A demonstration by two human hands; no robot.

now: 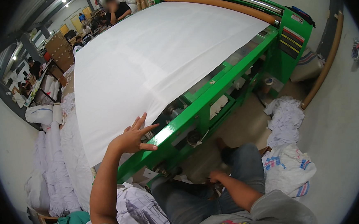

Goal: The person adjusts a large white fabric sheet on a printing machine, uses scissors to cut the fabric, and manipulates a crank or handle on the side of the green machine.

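A wide white sheet of fabric (143,61) stretches across a green machine (227,82) in front of me. My left hand (131,138) is open at the fabric's near edge, fingers spread over the sheet and the gap beside it. Its thumb reaches onto the green side rail (176,130). Low between my knees is my right hand (218,177), its fingers curled downward; whatever may be in them is hidden. At the machine's far end, a brown roller (222,4) lies along the fabric's edge.
White fabric rolls (53,169) stand at the left. Bunched white cloth (140,213) lies by my legs. At the right are a white woven sack (290,171), a heap of cloth (286,118) and a long brown tube (326,58). A person (118,11) leans at the machine's far left.
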